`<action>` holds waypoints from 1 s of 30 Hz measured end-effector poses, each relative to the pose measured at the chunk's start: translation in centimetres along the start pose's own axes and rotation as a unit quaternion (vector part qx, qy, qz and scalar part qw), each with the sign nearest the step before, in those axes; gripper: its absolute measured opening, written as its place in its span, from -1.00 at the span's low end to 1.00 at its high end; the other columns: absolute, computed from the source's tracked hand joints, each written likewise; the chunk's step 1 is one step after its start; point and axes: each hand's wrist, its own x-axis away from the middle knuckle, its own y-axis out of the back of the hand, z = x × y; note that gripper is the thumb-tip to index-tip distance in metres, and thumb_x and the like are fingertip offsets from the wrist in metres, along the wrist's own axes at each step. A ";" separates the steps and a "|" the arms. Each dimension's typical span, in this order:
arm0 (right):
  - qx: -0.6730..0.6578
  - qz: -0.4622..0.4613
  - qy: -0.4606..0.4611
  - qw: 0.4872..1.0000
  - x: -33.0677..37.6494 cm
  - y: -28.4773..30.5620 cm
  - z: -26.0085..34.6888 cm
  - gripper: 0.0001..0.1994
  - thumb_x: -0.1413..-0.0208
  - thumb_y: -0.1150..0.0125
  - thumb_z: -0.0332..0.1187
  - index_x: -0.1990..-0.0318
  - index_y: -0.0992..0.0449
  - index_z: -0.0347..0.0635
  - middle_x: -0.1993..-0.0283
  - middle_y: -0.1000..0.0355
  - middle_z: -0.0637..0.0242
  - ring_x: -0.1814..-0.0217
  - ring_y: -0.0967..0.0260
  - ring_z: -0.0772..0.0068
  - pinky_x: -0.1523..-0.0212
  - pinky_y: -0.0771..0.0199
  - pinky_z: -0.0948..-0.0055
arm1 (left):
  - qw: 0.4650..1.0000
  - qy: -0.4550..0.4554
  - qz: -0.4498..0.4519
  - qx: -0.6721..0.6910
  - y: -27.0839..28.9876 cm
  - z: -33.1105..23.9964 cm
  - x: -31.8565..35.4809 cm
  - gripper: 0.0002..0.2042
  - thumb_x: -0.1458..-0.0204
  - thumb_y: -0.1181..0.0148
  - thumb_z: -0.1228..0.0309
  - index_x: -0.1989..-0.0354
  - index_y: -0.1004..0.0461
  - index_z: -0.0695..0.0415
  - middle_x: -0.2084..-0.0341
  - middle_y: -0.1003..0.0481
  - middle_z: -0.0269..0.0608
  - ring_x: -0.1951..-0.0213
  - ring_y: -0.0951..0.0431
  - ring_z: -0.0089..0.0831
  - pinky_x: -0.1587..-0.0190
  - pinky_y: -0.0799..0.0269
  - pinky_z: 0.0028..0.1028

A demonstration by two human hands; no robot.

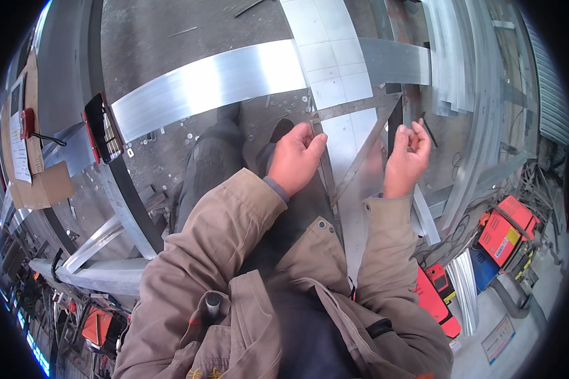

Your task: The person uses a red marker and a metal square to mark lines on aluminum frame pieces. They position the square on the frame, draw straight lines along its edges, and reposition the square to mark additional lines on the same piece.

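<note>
A long pale metal strip [332, 68] with cross lines marked on it runs away from me. Over it lies a flat metal triangle frame [368, 143], its bars worn and brownish. Beside the triangle's left bar is my left hand [296, 159], fingers curled in and thumb pressed near them; what they hold, if anything, is hidden. My right hand [407, 161] is raised right of the triangle, thumb apart from its loosely bent fingers. Nothing shows between them. A thin dark rod [430, 130] appears just past its fingertips, and I cannot tell whether they touch.
A wide shiny metal bar [212, 82] crosses under the strip. Long metal profiles [452, 54] are stacked at the right. On the left frame sit a phone-like dark case [101, 129] and a cardboard box [43, 186]. Red-orange cases [507, 230] lie at the lower right.
</note>
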 end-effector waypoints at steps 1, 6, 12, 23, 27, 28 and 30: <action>-0.003 0.003 0.036 0.999 -0.5 0.5 -0.1 -0.71 -0.52 -0.33 -0.35 -0.21 -0.55 -0.36 -0.05 -0.64 0.31 0.03 -0.46 0.60 -0.14 -0.58 0.46 | 1.000 0.004 0.000 0.010 -0.1 0.2 0.0 -0.68 -0.44 -0.32 0.26 0.30 -0.44 0.22 0.51 -0.53 -0.31 0.48 -0.59 -0.55 0.40 -0.49 -0.44; -0.071 0.065 0.028 0.995 -1.3 0.0 4.9 -0.72 -0.59 -0.22 -0.35 -0.23 -0.56 -0.39 -0.07 -0.65 0.23 0.08 -0.53 0.58 -0.09 -0.62 0.51 | 0.998 0.031 -0.012 0.057 -0.2 -0.9 0.6 -0.68 -0.41 -0.34 0.28 0.31 -0.45 0.25 0.53 -0.54 -0.26 0.48 -0.54 -0.55 0.41 -0.47 -0.38; 0.035 0.065 -0.072 0.995 -0.4 0.1 2.9 -0.68 -0.59 -0.19 -0.33 -0.27 -0.54 -0.43 -0.20 -0.67 0.08 -0.09 -0.66 0.40 -0.10 -0.67 0.40 | 0.999 0.017 -0.016 0.044 -0.2 -0.7 0.8 -0.68 -0.43 -0.32 0.27 0.31 -0.43 0.22 0.51 -0.53 -0.30 0.49 -0.59 -0.54 0.44 -0.51 -0.43; 0.250 0.232 -0.024 0.940 10.0 6.9 2.9 0.20 0.18 -0.88 -0.12 -0.58 -0.21 -0.34 -0.12 -0.51 0.07 -0.23 -0.54 0.01 -0.26 -0.55 0.11 | 0.999 0.031 -0.002 0.032 0.7 -1.8 0.2 -0.69 -0.40 -0.36 0.28 0.29 -0.51 0.29 0.51 -0.61 -0.19 0.53 -0.65 -0.47 0.45 -0.56 -0.38; 0.286 0.238 0.015 0.928 11.7 7.8 3.0 0.37 0.31 -0.91 -0.15 -0.63 -0.06 -0.41 -0.14 -0.49 0.03 -0.27 -0.51 -0.06 -0.33 -0.49 0.03 | 0.999 0.034 -0.006 0.012 0.2 -1.8 0.1 -0.69 -0.41 -0.35 0.27 0.27 -0.52 0.28 0.50 -0.61 -0.19 0.52 -0.67 -0.47 0.44 -0.57 -0.42; 0.293 0.238 0.029 0.925 12.0 7.8 2.9 0.41 0.34 -0.91 -0.15 -0.64 -0.02 -0.43 -0.15 -0.49 0.01 -0.28 -0.50 -0.08 -0.36 -0.47 0.01 | 0.999 0.033 -0.011 0.012 0.1 -1.8 0.1 -0.69 -0.41 -0.35 0.27 0.27 -0.52 0.28 0.50 -0.61 -0.19 0.52 -0.67 -0.47 0.44 -0.58 -0.42; 0.310 0.213 0.071 0.924 12.3 7.3 2.0 0.40 0.33 -0.89 -0.19 -0.64 0.00 -0.44 -0.15 -0.50 0.00 -0.29 -0.49 -0.11 -0.36 -0.45 -0.03 | 0.999 0.031 -0.020 0.012 0.1 -2.1 0.3 -0.69 -0.41 -0.34 0.27 0.27 -0.51 0.29 0.49 -0.61 -0.19 0.51 -0.67 -0.47 0.43 -0.59 -0.42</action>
